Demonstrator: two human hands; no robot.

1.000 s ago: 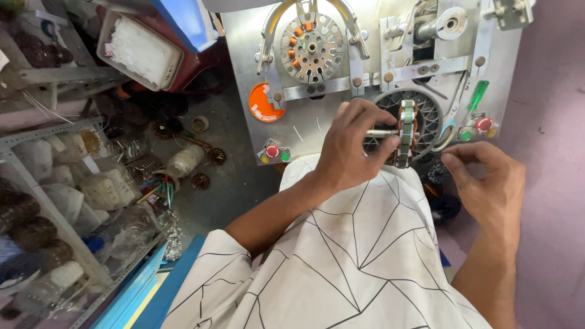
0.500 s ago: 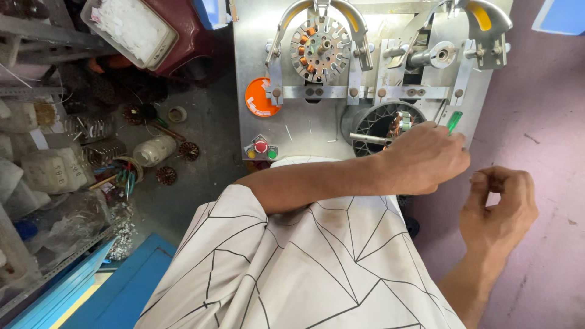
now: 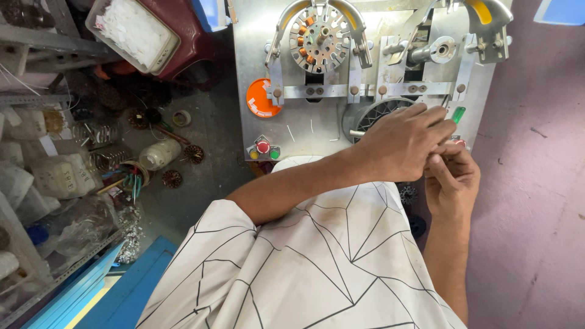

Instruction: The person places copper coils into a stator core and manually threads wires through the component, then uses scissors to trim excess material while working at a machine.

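Two hands meeting at worktop's right edge: left hand [image 3: 402, 143] draped over dark round stator [image 3: 373, 116], grip unclear; right hand [image 3: 452, 180] fingertips pressed together beneath, contents hidden.

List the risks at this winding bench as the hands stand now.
1. The left hand reaches across and covers the dark slotted round core, so the fingers sit close to metal clamps; a pinch seems possible.
2. Both hands meet beside the small green lever and the red round button lies close below; an accidental knock is conceivable.
3. The right hand works partly hidden.
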